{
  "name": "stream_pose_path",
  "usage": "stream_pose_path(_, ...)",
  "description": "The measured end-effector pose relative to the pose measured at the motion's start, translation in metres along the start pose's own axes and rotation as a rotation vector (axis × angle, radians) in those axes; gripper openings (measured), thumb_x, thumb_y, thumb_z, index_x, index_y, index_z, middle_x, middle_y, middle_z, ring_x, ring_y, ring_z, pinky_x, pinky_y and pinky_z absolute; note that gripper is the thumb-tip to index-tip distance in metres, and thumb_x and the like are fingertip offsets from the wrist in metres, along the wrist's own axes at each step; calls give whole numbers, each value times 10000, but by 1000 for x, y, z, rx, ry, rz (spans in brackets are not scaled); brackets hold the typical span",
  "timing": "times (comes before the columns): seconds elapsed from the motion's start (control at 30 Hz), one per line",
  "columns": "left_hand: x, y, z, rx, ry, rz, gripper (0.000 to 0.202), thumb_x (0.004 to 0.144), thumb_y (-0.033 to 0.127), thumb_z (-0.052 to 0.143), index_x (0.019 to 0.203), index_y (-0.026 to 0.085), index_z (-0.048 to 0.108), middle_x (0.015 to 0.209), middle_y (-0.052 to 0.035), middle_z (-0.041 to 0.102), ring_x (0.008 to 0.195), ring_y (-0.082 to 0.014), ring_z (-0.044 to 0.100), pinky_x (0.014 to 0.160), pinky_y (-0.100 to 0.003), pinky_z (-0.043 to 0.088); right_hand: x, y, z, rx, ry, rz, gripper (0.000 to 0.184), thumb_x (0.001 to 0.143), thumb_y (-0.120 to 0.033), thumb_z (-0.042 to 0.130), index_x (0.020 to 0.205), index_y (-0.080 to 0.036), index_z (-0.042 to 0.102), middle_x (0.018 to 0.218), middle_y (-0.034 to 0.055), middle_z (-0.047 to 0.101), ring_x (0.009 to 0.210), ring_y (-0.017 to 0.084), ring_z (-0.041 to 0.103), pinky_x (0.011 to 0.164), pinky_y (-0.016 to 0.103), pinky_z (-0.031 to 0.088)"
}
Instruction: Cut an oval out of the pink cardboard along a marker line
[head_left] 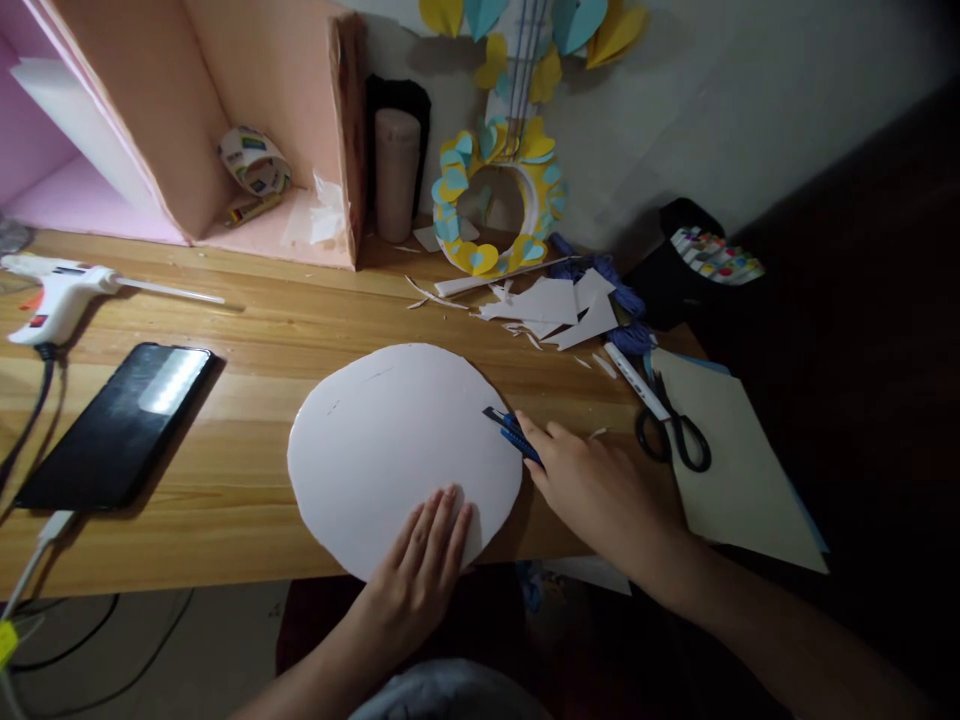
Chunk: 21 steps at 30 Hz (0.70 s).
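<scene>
A roughly round white foam board or card disc [390, 440] lies flat near the table's front edge, with a few short dark marks on its upper left. My left hand [424, 550] rests flat on the disc's lower edge, fingers stretched out and holding nothing. At the disc's right side, my right hand [577, 470] grips a blue utility knife [517, 435]. The knife's dark blade tip points up and left over the disc; whether it touches the surface I cannot tell.
White scraps [555, 305] and blue yarn [622, 290] lie behind the disc. Black scissors [686, 440] rest on paper sheets [750, 470] to the right. A phone [120, 430] and a white glue gun [64, 295] are at left. A heart-covered ring [450, 195] stands by the wall.
</scene>
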<state>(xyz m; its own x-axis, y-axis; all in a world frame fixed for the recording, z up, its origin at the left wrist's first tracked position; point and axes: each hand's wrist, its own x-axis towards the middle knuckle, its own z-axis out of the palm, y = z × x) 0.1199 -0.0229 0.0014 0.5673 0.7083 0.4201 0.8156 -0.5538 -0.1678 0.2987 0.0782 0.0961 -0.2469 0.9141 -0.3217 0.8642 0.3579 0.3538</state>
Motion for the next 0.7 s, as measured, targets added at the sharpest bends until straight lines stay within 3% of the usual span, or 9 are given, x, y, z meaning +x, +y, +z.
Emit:
stream_pose_path(0.23, -1, 4, 2, 27, -9, 18, 436, 941, 312, 449, 1298, 71, 516, 1311, -152, 560, 1201, -255, 537, 1156, -399, 222, -9, 0, -3, -12, -8, 26, 482, 911, -232, 444, 1392, -213, 417, 957, 96, 673, 662, 184, 667, 501, 262, 424)
stream_pose_path(0.43, 0, 4, 2, 32, -14, 5, 440, 944, 330, 441, 1295, 76, 519, 1316, -143, 558, 1201, -258, 537, 1058, -351, 389, -9, 6, -7, 15, 23, 66, 478, 915, -298, 459, 1390, -248, 423, 934, 69, 668, 670, 199, 660, 497, 276, 413)
stream_pose_path(0.7, 0, 4, 2, 18, -18, 7, 438, 946, 326, 430, 1293, 73, 518, 1317, -146, 557, 1208, -268, 529, 984, -337, 459, 12, 3, 1, 83, 89, 27, 472, 913, -283, 453, 1383, -256, 428, 983, 71, 670, 749, 208, 665, 552, 274, 431)
